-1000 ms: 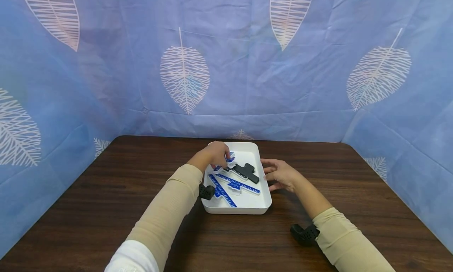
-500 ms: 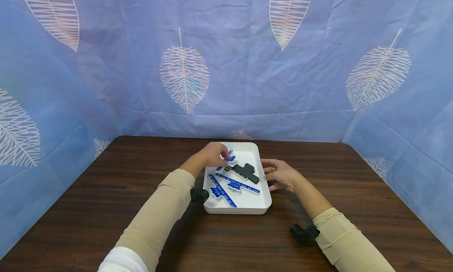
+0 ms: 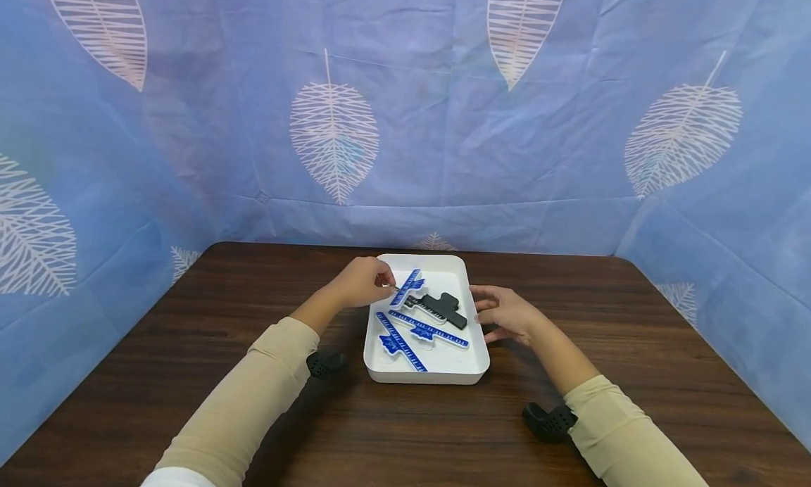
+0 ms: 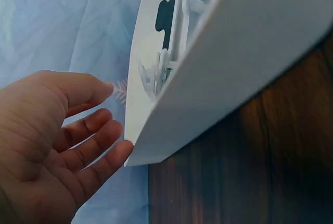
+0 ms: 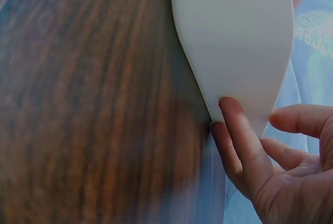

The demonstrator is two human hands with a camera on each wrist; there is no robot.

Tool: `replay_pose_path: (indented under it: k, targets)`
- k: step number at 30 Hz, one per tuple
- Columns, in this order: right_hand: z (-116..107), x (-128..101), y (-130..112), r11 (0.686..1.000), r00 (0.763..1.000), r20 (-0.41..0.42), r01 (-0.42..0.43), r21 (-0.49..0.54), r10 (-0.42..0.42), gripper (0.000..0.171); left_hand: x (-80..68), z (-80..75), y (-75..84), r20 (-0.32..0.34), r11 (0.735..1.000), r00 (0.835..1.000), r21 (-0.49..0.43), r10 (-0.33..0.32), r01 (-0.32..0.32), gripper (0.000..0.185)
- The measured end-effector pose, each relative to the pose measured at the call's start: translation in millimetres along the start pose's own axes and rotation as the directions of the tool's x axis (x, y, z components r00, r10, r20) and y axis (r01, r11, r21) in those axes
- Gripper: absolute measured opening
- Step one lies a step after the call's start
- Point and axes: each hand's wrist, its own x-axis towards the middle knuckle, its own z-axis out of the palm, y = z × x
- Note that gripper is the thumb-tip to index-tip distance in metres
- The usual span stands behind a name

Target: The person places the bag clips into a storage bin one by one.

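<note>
A dark brown wooden table with a visible grain carries everything here, its far edge meeting a blue cloth backdrop printed with pale leaves. Directly on it, near the middle and toward the far side, sits a white rectangular tray with rounded corners (its long sides run away from the person). The tray's outer wall stands on the wood in both wrist views.
</note>
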Motion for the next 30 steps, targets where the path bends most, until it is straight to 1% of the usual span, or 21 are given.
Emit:
replay_pose_path:
  k: [4, 7, 10, 13, 16, 19, 22, 25, 27, 28, 30]
  targets:
    - [-2.3, -1.6, 1.1, 1.000, 1.000, 0.011, 0.000, 0.005, 0.000, 0.070, -13.7, -4.8, -4.2, -0.033, 1.000, 0.999, 0.002, 0.017, -0.017, 0.005]
    - [-3.3, -3.7, 2.3, 1.000, 1.000, 0.023, 0.006, 0.025, -0.006, 0.069, -25.1, -7.1, -7.6, -0.080, 0.999, 0.996, 0.012, 0.034, -0.033, 0.005]
    - [-4.5, -6.8, 3.9, 0.999, 0.999, 0.028, 0.019, 0.043, -0.020, 0.068, -36.8, -9.3, -9.5, -0.151, 0.999, 0.987, 0.013, 0.051, -0.049, 0.004]
    - [-5.6, -9.3, 6.0, 0.999, 0.999, 0.025, 0.039, 0.036, -0.040, 0.063, -48.1, -12.6, -10.7, -0.218, 0.998, 0.974, 0.013, 0.063, -0.062, 0.005]
    - [-6.3, -12.0, 8.0, 0.998, 0.998, 0.008, 0.062, -0.009, -0.062, 0.056, -59.6, -16.8, -11.6, -0.252, 0.998, 0.966, -0.003, 0.060, -0.062, 0.006]
    - [-6.5, -16.7, 8.6, 0.993, 0.996, -0.022, 0.082, -0.079, -0.084, 0.049, -72.1, -20.7, -14.4, -0.255, 0.998, 0.966, -0.018, 0.046, -0.052, 0.007]
    - [-6.8, -24.8, 7.5, 0.979, 0.992, -0.046, 0.110, -0.169, -0.120, 0.043, -85.6, -23.5, -18.6, -0.253, 0.999, 0.967, -0.016, 0.037, -0.043, 0.008]
    - [-7.7, -35.5, 5.2, 0.950, 0.983, -0.064, 0.146, -0.277, -0.170, 0.036, -99.2, -25.4, -23.9, -0.267, 0.999, 0.963, 0.016, 0.037, -0.034, 0.008]
    - [-8.5, -42.9, 3.9, 0.910, 0.971, -0.070, 0.189, -0.369, -0.230, 0.033, -108.3, -27.3, -27.8, -0.292, 0.999, 0.956, 0.040, 0.038, -0.027, 0.007]
    - [-9.0, -46.7, 3.3, 0.877, 0.960, -0.071, 0.216, -0.428, -0.271, 0.031, -112.6, -28.6, -29.5, -0.309, 0.998, 0.950, 0.052, 0.036, -0.021, 0.006]
    - [-10.3, -54.6, 2.1, 0.795, 0.931, -0.071, 0.264, -0.546, -0.359, 0.028, -120.9, -31.8, -32.7, -0.350, 0.997, 0.936, 0.073, 0.031, -0.006, 0.004]
